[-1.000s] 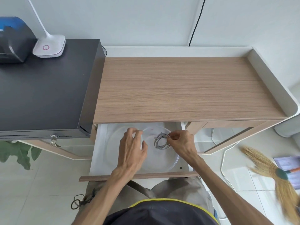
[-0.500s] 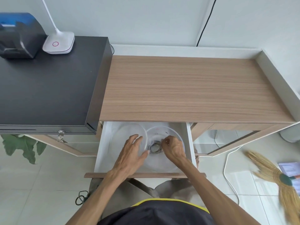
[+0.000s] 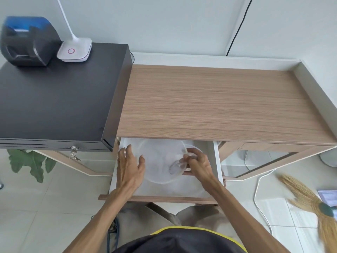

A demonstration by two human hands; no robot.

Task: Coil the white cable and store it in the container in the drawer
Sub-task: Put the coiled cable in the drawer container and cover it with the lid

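— What has changed?
— The clear lid [image 3: 160,161] has been swung over the container [image 3: 193,187] in the drawer [image 3: 216,161]; it is pinched in the right hand [image 3: 197,164]; the left hand [image 3: 130,168] is spread, empty.
— And the white cable [image 3: 174,166]?
— Coiled inside, dimly seen through the lid; storing is judged nearly finished.

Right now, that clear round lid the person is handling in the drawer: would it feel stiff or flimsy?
The clear lid looks thin and see-through, so probably light and slightly bendy. Its smooth plastic may be slippery. The right hand pinches only its edge, which suggests little weight.
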